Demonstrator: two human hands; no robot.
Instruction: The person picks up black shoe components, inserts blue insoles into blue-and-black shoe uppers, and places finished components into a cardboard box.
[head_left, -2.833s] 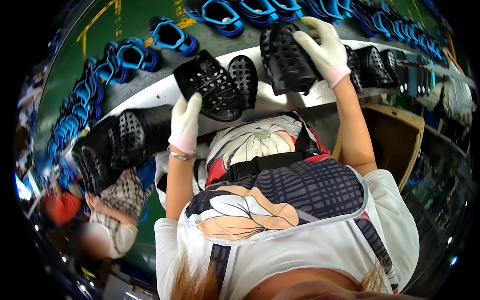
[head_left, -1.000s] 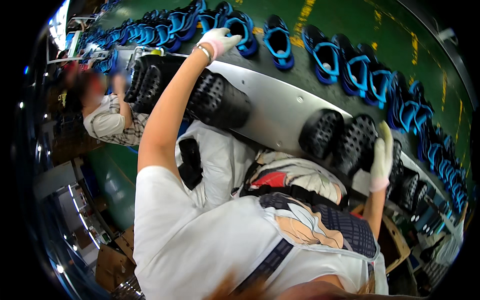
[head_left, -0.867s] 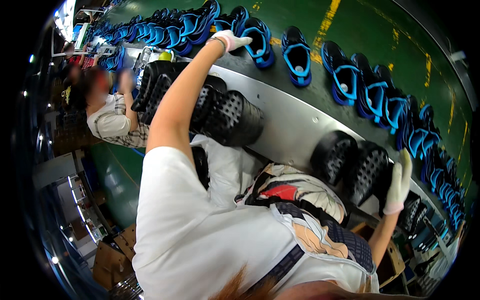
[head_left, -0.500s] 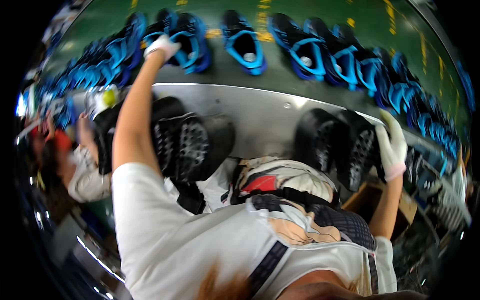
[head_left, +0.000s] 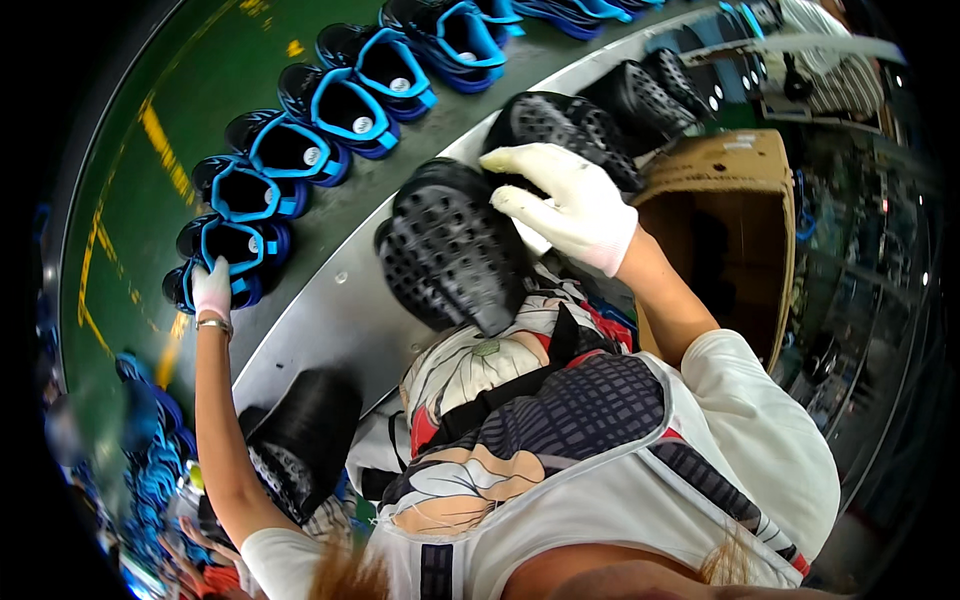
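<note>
White-gloved right hand, upper centre, thumb and fingers parted, nothing clasped; thumb by black rounded perforated form, mid-frame, contact unclear; white-gloved left hand, far left, at black-and-blue shoe, can't tell if gripping; silver metal ledge crossing mid-frame; brown cardboard box, upper right.

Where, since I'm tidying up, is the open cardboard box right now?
In the head view, the cardboard box is right of centre, just to the right of the person's gloved right hand and below the black perforated pieces at upper right.
</note>
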